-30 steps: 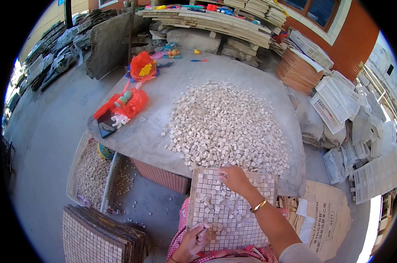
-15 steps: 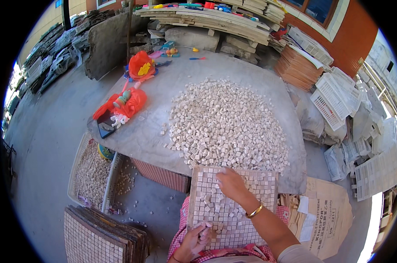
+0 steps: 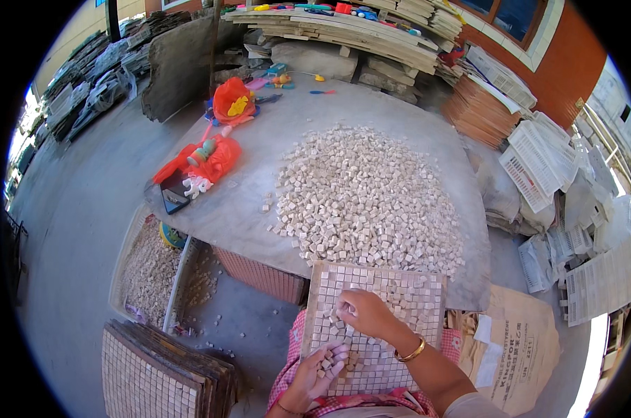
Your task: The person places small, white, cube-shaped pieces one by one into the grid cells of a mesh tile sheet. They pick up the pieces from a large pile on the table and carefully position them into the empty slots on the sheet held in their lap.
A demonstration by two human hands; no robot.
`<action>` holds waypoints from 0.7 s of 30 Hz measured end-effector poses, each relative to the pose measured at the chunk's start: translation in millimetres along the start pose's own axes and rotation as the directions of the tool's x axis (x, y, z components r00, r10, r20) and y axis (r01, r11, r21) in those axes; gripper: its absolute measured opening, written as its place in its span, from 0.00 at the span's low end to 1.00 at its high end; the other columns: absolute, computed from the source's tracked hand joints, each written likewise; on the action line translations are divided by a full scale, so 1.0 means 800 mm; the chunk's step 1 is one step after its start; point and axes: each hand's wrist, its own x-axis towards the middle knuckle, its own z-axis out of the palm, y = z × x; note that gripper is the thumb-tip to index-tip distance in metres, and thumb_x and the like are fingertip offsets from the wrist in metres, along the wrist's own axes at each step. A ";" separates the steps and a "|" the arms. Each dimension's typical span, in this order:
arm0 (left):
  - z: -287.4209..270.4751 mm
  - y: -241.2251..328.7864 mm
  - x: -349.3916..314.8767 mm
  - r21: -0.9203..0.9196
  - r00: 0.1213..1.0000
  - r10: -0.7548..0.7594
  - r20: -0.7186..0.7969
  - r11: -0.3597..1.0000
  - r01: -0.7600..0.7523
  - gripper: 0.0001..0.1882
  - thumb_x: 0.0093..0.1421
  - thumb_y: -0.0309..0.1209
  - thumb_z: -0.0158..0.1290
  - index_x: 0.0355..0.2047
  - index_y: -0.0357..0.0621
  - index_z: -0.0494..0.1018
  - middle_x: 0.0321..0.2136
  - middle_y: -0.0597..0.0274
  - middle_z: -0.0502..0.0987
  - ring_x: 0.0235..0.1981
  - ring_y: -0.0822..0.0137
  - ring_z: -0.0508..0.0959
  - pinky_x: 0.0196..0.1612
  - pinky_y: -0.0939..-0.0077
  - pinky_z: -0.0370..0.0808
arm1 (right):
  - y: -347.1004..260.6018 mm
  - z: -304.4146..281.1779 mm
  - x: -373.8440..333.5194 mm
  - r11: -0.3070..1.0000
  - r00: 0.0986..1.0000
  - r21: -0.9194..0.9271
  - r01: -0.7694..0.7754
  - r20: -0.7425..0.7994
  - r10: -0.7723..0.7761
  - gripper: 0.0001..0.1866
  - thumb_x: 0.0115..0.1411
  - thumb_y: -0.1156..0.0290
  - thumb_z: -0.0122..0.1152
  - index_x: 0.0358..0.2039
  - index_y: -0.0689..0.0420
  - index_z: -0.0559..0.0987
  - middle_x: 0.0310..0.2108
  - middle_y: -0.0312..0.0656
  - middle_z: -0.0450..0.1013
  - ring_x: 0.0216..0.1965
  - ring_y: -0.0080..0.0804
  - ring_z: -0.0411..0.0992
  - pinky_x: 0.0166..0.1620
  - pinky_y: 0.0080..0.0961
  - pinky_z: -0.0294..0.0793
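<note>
A square gridded board [image 3: 311,296] rests over my lap against the table's near edge, its cells largely filled with small pale stone cubes. My right hand [image 3: 370,315] is over the middle of the board, thumb and fingers drawn together; whatever is between the fingertips is hidden. At the board's lower left, my left hand [image 3: 308,376] is palm up with curled fingers, cupping several loose stone cubes [image 3: 326,364]. Other loose cubes lie on top of the grid between the hands. Just beyond the board spreads a big heap of stone cubes [image 3: 368,198].
The heap sits on a grey table [image 3: 253,164] with red plastic bags [image 3: 221,157], toys and a phone [image 3: 174,200] on its left. A crate of cubes [image 3: 148,272] and stacked tile boards [image 3: 152,369] stand at lower left. White plastic baskets [image 3: 538,167] are piled at right.
My right hand has come nearer across the board, away from its far part. My left fingers have loosened, so the cubes in the palm now show. The whole view has shifted slightly.
</note>
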 end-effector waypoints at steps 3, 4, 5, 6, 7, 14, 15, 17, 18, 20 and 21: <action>0.008 -0.001 0.000 0.016 0.999 0.026 -0.041 1.000 -0.025 0.14 0.63 0.33 0.40 0.43 0.35 0.66 0.30 0.62 0.70 0.27 0.73 0.69 0.28 0.86 0.69 | -0.015 -0.015 -0.018 0.997 0.974 0.061 0.041 0.219 -0.054 0.10 0.51 0.68 0.57 0.31 0.60 0.72 0.29 0.47 0.69 0.36 0.45 0.68 0.38 0.37 0.69; 0.003 -0.004 0.004 0.025 0.999 0.030 -0.026 0.999 -0.029 0.13 0.63 0.32 0.41 0.42 0.35 0.66 0.30 0.63 0.70 0.26 0.74 0.69 0.27 0.86 0.68 | -0.002 -0.005 -0.016 0.997 0.993 -0.012 0.081 0.083 -0.080 0.11 0.51 0.68 0.57 0.32 0.60 0.73 0.30 0.47 0.68 0.36 0.45 0.68 0.38 0.37 0.69; -0.011 -0.009 0.012 -0.029 0.995 -0.021 0.093 0.999 0.023 0.13 0.63 0.32 0.41 0.42 0.36 0.66 0.29 0.64 0.70 0.25 0.74 0.68 0.27 0.86 0.67 | 0.010 0.002 -0.013 0.989 0.992 -0.095 0.109 -0.055 -0.115 0.11 0.51 0.68 0.58 0.33 0.60 0.74 0.31 0.47 0.68 0.36 0.45 0.68 0.38 0.37 0.69; -0.031 -0.012 0.019 -0.074 0.976 -0.059 0.210 0.994 0.076 0.12 0.63 0.32 0.42 0.41 0.36 0.66 0.29 0.65 0.69 0.24 0.75 0.67 0.26 0.87 0.66 | 0.018 0.006 -0.005 0.976 0.975 -0.209 0.055 -0.197 -0.097 0.10 0.50 0.69 0.58 0.31 0.60 0.75 0.33 0.46 0.68 0.38 0.43 0.67 0.37 0.35 0.70; -0.049 -0.019 0.026 -0.112 0.941 -0.091 0.326 0.985 0.134 0.11 0.62 0.31 0.43 0.41 0.36 0.67 0.28 0.65 0.69 0.23 0.75 0.66 0.26 0.87 0.65 | 0.025 0.008 -0.002 0.971 0.971 -0.238 0.030 -0.222 -0.084 0.10 0.50 0.69 0.58 0.32 0.60 0.75 0.33 0.45 0.68 0.38 0.43 0.68 0.38 0.35 0.70; -0.065 -0.024 0.028 -0.127 0.942 -0.070 0.328 0.985 0.117 0.11 0.61 0.32 0.44 0.38 0.36 0.68 0.26 0.64 0.70 0.23 0.73 0.67 0.27 0.83 0.67 | 0.033 0.031 0.011 0.985 0.933 -0.157 -0.073 -0.359 0.012 0.05 0.48 0.72 0.59 0.26 0.58 0.75 0.32 0.42 0.67 0.38 0.41 0.68 0.36 0.35 0.70; -0.060 -0.022 0.025 -0.095 0.970 -0.062 0.233 0.992 0.086 0.11 0.61 0.32 0.44 0.38 0.36 0.68 0.26 0.63 0.70 0.24 0.72 0.68 0.28 0.83 0.68 | 0.033 0.031 0.011 0.991 0.927 -0.092 -0.097 -0.370 0.057 0.05 0.48 0.71 0.59 0.25 0.57 0.75 0.32 0.42 0.67 0.37 0.41 0.68 0.36 0.34 0.70; -0.041 -0.015 0.013 -0.059 0.996 -0.046 0.076 0.997 0.051 0.11 0.62 0.32 0.44 0.38 0.35 0.68 0.27 0.61 0.71 0.26 0.71 0.69 0.30 0.82 0.70 | 0.033 0.028 0.003 0.994 0.940 -0.086 -0.063 -0.340 0.030 0.06 0.48 0.69 0.60 0.26 0.56 0.75 0.32 0.42 0.67 0.36 0.40 0.69 0.35 0.35 0.70; -0.024 -0.011 0.005 -0.065 0.999 -0.036 0.014 0.997 0.037 0.12 0.62 0.32 0.44 0.39 0.35 0.68 0.29 0.60 0.71 0.27 0.70 0.69 0.31 0.81 0.71 | 0.031 0.027 0.000 0.996 0.947 -0.083 -0.037 -0.321 0.009 0.07 0.48 0.69 0.60 0.26 0.56 0.75 0.33 0.42 0.67 0.35 0.40 0.69 0.34 0.35 0.70; 0.000 -0.007 -0.004 -0.065 0.997 -0.014 -0.082 0.998 0.009 0.13 0.63 0.33 0.42 0.41 0.35 0.68 0.30 0.59 0.72 0.28 0.70 0.70 0.33 0.80 0.72 | 0.013 0.017 -0.027 0.994 0.992 0.031 0.103 -0.075 -0.100 0.08 0.49 0.66 0.60 0.27 0.56 0.75 0.32 0.42 0.68 0.34 0.41 0.70 0.34 0.35 0.70; 0.009 -0.007 -0.006 -0.058 0.993 -0.011 -0.114 0.998 0.004 0.14 0.63 0.34 0.41 0.42 0.35 0.67 0.30 0.59 0.72 0.27 0.70 0.71 0.33 0.80 0.72 | 0.004 0.012 -0.041 0.983 0.987 0.099 0.152 0.045 -0.157 0.09 0.49 0.65 0.60 0.27 0.57 0.75 0.31 0.43 0.69 0.34 0.42 0.70 0.34 0.36 0.70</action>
